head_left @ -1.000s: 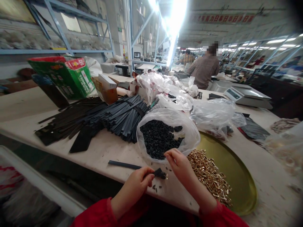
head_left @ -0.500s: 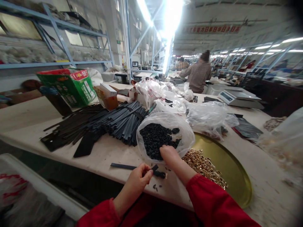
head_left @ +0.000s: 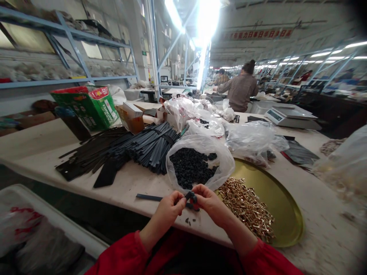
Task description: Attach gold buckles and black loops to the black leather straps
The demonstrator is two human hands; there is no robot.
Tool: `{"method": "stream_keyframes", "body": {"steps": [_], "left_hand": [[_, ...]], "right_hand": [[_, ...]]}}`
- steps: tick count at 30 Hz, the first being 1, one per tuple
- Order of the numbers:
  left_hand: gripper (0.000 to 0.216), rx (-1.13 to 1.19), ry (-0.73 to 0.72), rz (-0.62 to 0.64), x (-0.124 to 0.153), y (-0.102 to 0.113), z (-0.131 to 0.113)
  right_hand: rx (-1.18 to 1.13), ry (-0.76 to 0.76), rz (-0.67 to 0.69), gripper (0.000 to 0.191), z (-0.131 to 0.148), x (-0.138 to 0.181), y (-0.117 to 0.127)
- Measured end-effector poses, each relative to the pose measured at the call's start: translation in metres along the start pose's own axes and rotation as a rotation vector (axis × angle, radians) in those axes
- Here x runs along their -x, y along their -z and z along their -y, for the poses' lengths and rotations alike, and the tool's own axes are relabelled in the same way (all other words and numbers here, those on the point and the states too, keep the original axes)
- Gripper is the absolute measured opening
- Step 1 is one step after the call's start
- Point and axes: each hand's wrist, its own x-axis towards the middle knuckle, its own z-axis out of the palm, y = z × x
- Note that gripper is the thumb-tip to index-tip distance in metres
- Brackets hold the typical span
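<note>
My left hand [head_left: 168, 208] pinches the end of a dark flat strap [head_left: 149, 197] that lies along the table's near edge. Close against it, my right hand [head_left: 207, 200] pinches a small black loop piece [head_left: 191, 196] at the strap's end. Just behind my hands sits an open clear bag of small black loops [head_left: 192, 168]. To the right, a heap of gold metal buckles [head_left: 247, 208] lies in a round brass-coloured tray [head_left: 282, 202]. A few black bits [head_left: 189, 221] are scattered on the table below my hands.
A big pile of dark straps [head_left: 126, 149] covers the table's left middle. Behind it stand a green carton [head_left: 86, 105] and small boxes. Crumpled plastic bags [head_left: 252, 138] and a scale [head_left: 291, 116] lie at the back right. A person [head_left: 240, 88] sits beyond, facing away.
My right hand came out of the bag of black loops and drew back to meet my left hand at the strap's end. The left hand rose slightly with the strap.
</note>
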Motion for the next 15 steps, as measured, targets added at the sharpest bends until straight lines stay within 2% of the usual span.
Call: {"method": "stream_keyframes", "body": {"steps": [4,7,11,15], "left_hand": [[0.016,-0.020,0.047,0.045,-0.032,0.002,-0.002],[0.013,-0.029,0.066,0.031,-0.061,0.003,-0.008],[0.019,-0.054,0.069,-0.028,-0.094,0.000,-0.011],[0.021,-0.073,0.052,-0.053,-0.112,-0.004,-0.007]], "right_hand": [[-0.032,-0.117,0.016,0.021,0.004,-0.024,0.016],[-0.023,-0.150,-0.005,0.016,0.016,-0.046,0.026],[0.034,-0.100,-0.057,0.011,0.032,-0.071,0.032],[0.136,0.013,-0.130,0.016,0.033,-0.090,0.036]]}}
